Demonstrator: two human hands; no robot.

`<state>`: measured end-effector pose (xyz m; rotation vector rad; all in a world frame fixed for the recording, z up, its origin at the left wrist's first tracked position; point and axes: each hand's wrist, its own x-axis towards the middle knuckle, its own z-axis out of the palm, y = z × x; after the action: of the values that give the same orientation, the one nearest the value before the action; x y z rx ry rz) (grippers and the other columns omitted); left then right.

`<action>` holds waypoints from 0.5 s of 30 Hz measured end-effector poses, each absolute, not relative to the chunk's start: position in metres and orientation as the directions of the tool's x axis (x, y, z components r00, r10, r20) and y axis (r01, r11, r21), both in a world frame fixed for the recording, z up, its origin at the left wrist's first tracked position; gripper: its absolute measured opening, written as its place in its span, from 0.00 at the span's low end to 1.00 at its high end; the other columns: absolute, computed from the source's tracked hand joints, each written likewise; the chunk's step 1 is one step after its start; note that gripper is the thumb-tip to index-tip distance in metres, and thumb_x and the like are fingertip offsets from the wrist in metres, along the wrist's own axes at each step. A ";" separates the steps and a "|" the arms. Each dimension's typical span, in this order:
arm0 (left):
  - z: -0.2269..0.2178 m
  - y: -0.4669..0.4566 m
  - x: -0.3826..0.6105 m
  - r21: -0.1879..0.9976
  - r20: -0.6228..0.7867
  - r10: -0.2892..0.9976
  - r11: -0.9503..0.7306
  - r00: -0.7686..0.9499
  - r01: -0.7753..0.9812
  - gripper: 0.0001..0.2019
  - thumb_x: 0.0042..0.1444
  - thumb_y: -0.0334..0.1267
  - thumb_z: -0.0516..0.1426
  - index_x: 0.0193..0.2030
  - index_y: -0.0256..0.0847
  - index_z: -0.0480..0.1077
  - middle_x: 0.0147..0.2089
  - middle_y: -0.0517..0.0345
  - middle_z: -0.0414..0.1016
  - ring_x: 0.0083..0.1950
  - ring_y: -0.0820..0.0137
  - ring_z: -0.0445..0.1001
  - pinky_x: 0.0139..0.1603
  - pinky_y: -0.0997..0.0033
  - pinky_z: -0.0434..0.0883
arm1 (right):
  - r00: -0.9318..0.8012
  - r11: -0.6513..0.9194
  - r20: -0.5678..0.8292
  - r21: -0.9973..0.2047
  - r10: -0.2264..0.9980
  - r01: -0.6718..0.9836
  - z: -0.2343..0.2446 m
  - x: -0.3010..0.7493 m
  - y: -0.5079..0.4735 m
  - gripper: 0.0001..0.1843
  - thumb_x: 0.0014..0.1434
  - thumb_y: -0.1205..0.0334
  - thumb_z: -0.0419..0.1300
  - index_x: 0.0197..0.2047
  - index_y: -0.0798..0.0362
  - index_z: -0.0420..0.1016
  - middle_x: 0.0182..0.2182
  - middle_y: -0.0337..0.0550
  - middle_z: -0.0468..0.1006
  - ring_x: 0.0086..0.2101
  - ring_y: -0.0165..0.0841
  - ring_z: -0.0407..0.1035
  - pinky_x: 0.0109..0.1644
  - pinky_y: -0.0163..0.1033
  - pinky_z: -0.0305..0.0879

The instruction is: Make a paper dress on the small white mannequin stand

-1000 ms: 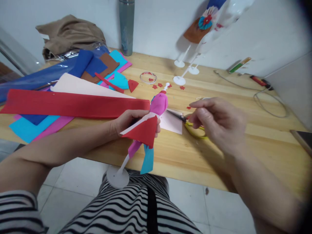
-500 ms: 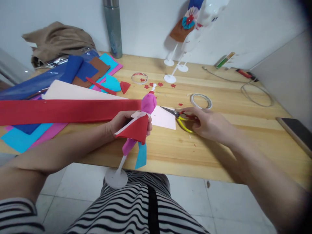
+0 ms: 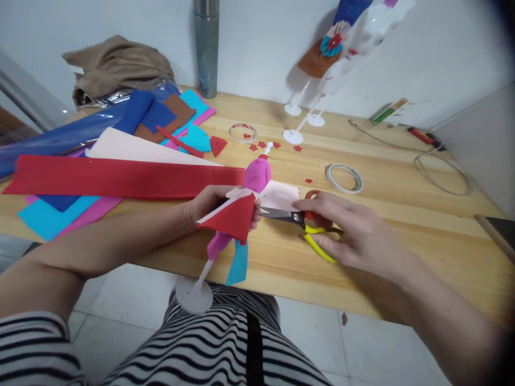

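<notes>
Above your wooden bench [image 3: 434, 217], your left hand [image 3: 210, 202] grips a pink-and-red cloth-like figure [image 3: 231, 219], your right hand [image 3: 354, 228] yellow-and-red-handled scissors [image 3: 296, 217] beside it.

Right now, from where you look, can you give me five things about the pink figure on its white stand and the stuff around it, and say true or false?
1. The right hand holds scissors with red and yellow handles. True.
2. The left hand holds a tall grey bottle. False: it holds the pink figure on a white stand.
3. A white ring-shaped roll lies on the pale wooden table. True.
4. The small flower-shaped cutouts are blue. False: the small cutouts are red.
5. A long flat red strip lies on the table. True.
</notes>
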<state>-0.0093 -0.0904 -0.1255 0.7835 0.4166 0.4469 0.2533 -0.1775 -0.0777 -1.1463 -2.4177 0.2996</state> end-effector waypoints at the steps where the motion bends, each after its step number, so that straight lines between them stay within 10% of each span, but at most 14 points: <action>1: -0.125 -0.090 -0.010 0.714 -0.173 0.474 0.664 0.863 -0.221 0.12 0.55 0.45 0.59 0.34 0.36 0.75 0.30 0.53 0.77 0.35 0.66 0.76 0.40 0.68 0.76 | -0.559 0.642 0.316 -0.367 0.767 0.673 -0.078 0.252 -0.175 0.20 0.62 0.65 0.55 0.58 0.43 0.65 0.38 0.46 0.76 0.31 0.36 0.73 0.32 0.41 0.73; 15: -0.132 -0.087 -0.012 0.632 -0.053 0.375 0.730 0.925 -0.260 0.15 0.59 0.44 0.60 0.37 0.31 0.78 0.35 0.49 0.82 0.36 0.67 0.79 0.39 0.71 0.73 | -0.492 0.595 0.337 -0.494 0.803 0.634 -0.086 0.242 -0.167 0.11 0.62 0.66 0.58 0.48 0.55 0.74 0.29 0.40 0.76 0.23 0.24 0.65 0.25 0.27 0.65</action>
<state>-0.0124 -0.0873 -0.1316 0.6666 0.1824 0.3519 0.2422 -0.1667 -0.0858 -1.1369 -2.2847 0.4133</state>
